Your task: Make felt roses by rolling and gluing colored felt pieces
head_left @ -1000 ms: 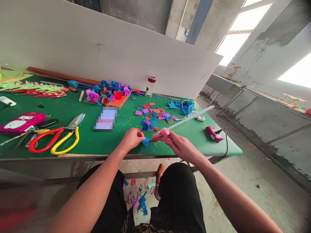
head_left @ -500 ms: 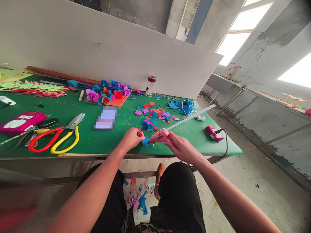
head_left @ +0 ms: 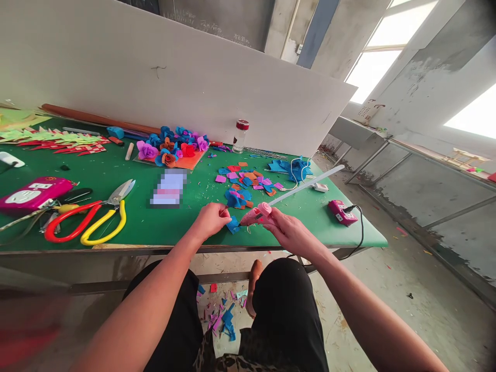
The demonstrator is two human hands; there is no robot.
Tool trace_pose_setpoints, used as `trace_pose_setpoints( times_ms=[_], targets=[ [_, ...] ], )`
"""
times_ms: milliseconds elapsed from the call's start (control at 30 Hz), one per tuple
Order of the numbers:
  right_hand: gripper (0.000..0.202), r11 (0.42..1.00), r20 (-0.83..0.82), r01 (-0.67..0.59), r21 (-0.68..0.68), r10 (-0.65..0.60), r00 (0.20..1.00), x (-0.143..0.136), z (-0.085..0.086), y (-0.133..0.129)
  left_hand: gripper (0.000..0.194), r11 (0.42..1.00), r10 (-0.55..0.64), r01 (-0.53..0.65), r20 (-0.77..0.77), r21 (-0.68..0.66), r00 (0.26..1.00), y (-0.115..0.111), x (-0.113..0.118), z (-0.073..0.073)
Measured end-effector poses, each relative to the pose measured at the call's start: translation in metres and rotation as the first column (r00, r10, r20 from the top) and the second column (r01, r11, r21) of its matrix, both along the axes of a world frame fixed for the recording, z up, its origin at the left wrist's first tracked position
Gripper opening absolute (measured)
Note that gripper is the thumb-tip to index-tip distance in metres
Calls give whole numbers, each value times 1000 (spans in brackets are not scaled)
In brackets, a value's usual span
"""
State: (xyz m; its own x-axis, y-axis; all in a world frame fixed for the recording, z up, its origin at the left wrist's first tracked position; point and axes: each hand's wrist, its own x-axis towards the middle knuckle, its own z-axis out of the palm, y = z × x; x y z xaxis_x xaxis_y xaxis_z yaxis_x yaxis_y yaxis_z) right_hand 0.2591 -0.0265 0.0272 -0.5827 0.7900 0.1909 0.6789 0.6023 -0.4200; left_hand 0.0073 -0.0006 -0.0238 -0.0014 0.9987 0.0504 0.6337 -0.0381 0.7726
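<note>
My right hand (head_left: pixel 289 227) is wrapped round a pink hot glue gun (head_left: pixel 259 213). A long, clear glue stick (head_left: pixel 306 185) sticks out of its back end, up and to the right. The gun's nozzle points down left at a small blue paper piece (head_left: pixel 233 225). Pinched closed, my left hand (head_left: pixel 212 219) holds this piece at its left edge, low over the table's front. Just beyond the fingers lies a blue paper flower (head_left: pixel 237 198). Farther back, several blue, purple, red and orange paper squares (head_left: pixel 250 179) are scattered.
On the green table (head_left: pixel 194 227) lie red-and-yellow-handled scissors (head_left: pixel 103 212), finished paper flowers (head_left: pixel 170 147), a glass jar (head_left: pixel 240 137) and blue paper (head_left: pixel 290 168). Pink power blocks (head_left: pixel 343 213) stand at both sides, one with a black cord. A white board (head_left: pixel 194 67) rises behind.
The glue gun's nozzle has shifted slightly right over the blue paper piece, which shows a little more now. My left hand has hardly moved.
</note>
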Motion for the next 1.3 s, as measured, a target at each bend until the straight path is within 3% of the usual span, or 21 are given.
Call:
trace_pose_setpoints(
  times_ms=[300,567,800,1100,1300],
  targets=[
    [27,1000,-55,-6,-19,5,998,0,10,-2,8,1000,-3,3,-15,-14,1000,-2,0,4],
    [26,1000,11,7,-4,-7,1000,0,-1,1,8,1000,-3,2,-22,-21,1000,-1,0,3],
    [28,1000,-56,-14,-26,12,998,2,12,-7,7,1000,-15,15,-10,-6,1000,-1,0,3],
    [21,1000,3,-10,-21,10,1000,-5,-2,-5,6,1000,-11,11,-13,-5,1000,-1,0,2],
    [26,999,-10,13,-32,-13,1000,3,5,-4,7,1000,-19,19,-7,-5,1000,0,0,2]
  ],
)
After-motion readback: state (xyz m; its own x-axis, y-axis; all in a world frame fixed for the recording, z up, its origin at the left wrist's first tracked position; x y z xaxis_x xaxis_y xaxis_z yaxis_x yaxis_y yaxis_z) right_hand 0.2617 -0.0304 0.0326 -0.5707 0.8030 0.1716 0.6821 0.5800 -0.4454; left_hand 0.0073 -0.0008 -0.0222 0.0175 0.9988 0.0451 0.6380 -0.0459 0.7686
